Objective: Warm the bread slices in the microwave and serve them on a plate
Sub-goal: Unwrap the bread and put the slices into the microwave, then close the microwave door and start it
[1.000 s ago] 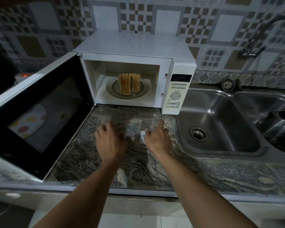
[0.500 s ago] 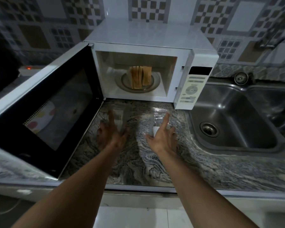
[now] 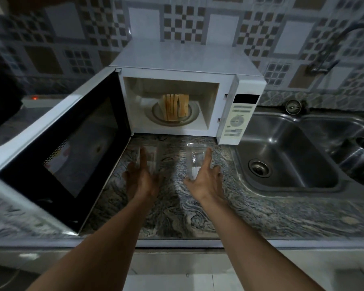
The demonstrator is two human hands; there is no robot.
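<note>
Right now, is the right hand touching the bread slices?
Apart. The head view shows the bread slices standing inside the open microwave, while the right hand is out over the countertop in front.

The boxy white microwave (image 3: pixel 187 59) has a black-faced door (image 3: pixel 72 148) at left and golden-brown bread slices (image 3: pixel 176 107) inside. The grey-and-white swirled stone surface (image 3: pixel 177 206) runs right to a silver steel sink (image 3: pixel 286 156). The far wall tiles (image 3: pixel 177 22) show brown-and-white checks.
</note>
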